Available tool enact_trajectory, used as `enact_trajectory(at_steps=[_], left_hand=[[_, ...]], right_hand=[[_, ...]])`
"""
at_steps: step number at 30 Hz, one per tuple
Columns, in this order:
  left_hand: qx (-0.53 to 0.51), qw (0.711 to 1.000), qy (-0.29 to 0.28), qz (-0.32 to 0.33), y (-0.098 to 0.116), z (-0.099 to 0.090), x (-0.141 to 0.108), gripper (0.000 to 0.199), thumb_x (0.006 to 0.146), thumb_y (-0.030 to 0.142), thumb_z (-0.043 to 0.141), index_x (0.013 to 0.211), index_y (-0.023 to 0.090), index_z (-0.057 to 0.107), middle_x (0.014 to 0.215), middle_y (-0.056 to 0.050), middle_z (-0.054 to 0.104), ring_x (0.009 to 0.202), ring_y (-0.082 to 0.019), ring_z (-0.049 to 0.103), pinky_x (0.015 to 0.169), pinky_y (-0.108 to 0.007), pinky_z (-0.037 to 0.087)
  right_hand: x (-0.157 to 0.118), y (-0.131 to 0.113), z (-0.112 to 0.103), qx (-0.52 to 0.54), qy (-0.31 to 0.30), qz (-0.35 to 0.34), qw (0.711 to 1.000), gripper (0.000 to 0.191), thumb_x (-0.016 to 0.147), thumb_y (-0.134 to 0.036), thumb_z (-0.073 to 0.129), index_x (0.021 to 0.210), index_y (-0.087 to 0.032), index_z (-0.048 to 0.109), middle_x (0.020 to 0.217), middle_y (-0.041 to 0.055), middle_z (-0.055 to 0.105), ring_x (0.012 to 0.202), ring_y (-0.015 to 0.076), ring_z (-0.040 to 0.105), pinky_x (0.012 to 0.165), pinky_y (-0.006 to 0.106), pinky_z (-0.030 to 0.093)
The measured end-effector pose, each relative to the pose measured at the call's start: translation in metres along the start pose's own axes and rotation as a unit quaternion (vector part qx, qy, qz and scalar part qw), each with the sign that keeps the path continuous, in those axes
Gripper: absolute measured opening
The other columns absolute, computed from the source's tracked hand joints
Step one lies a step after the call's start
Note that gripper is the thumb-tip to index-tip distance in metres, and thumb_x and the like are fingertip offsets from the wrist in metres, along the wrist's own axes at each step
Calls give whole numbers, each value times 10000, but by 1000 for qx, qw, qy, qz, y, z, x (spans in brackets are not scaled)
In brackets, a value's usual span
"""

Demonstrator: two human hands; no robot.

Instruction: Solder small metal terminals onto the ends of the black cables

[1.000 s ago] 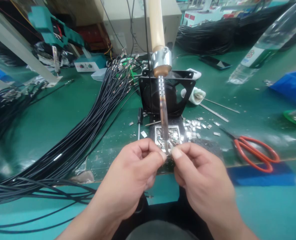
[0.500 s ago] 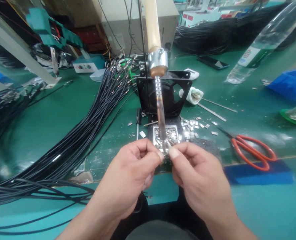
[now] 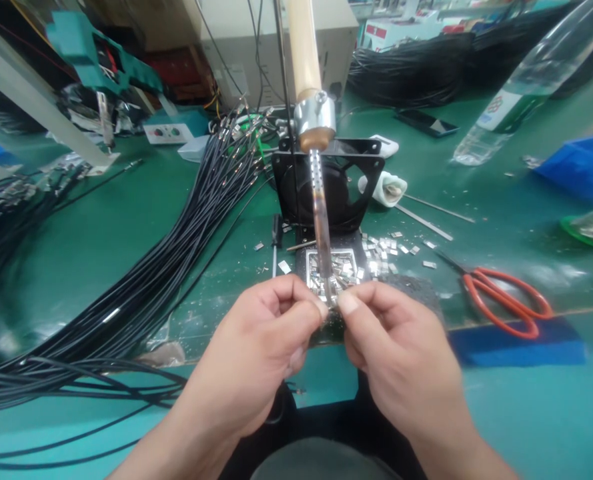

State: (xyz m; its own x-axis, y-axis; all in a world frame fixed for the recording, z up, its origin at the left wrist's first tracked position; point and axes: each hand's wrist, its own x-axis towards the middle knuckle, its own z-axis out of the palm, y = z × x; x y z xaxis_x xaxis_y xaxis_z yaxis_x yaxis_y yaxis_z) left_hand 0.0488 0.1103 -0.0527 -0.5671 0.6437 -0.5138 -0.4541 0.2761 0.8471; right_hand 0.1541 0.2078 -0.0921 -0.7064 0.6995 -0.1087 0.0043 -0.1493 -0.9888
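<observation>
My left hand is closed in a pinch, its thumb and forefinger tips beside the tip of a soldering iron. Facing it from the other side, my right hand pinches too. Whatever lies between the fingertips is too small to make out. The iron is fixed upright, wooden handle on top, its tip pointing down between both hands. Just behind the fingertips is a small square tray of little metal pieces. More metal pieces are scattered to its right.
A black fan stands behind the iron. A bundle of black cables runs along the left. Orange-handled scissors lie at right, near a plastic bottle and a blue bin. A screwdriver lies left of the tray.
The view has shifted very slightly. Both hands keep the same pinched pose at the iron's tip.
</observation>
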Motion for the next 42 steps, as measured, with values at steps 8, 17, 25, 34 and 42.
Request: enact_trajectory(at_steps=[8,17,25,34,42], left_hand=[[8,1000,-2,8,-1,-2,-1,224,767,297,728,690,176,555,496,65,410,441,-42,301,408,-174,218],[17,1000,3,9,0,-1,-2,219,770,293,724,685,174,561,482,66,412,432,-39,310,406,-167,223],[25,1000,13,0,0,-1,-1,240,742,311,736,665,172,556,474,62,410,427,-37,309,395,-154,222],[24,1000,11,-8,-4,0,-4,257,748,342,752,702,177,562,477,70,397,435,-43,303,403,-159,210],[31,999,-24,29,-20,-5,-15,324,888,419,756,758,179,582,536,71,394,495,-65,286,441,-193,220]], right_hand=[[0,-1,0,25,-7,-3,1000,304,965,-374,690,753,-165,626,503,-59,435,456,51,335,395,166,246],[-1,-2,1,39,-15,0,999,294,975,-353,685,757,-163,631,513,-58,450,468,45,350,410,144,278],[0,-2,1,40,-18,10,999,270,945,-325,689,740,-161,627,514,-55,451,457,48,356,400,144,280],[-6,-1,-1,28,-18,0,999,263,948,-332,690,750,-166,639,511,-57,441,460,49,346,401,150,261],[-18,6,-7,12,-25,-8,1000,277,973,-362,676,774,-169,663,546,-44,432,484,59,336,411,159,284]])
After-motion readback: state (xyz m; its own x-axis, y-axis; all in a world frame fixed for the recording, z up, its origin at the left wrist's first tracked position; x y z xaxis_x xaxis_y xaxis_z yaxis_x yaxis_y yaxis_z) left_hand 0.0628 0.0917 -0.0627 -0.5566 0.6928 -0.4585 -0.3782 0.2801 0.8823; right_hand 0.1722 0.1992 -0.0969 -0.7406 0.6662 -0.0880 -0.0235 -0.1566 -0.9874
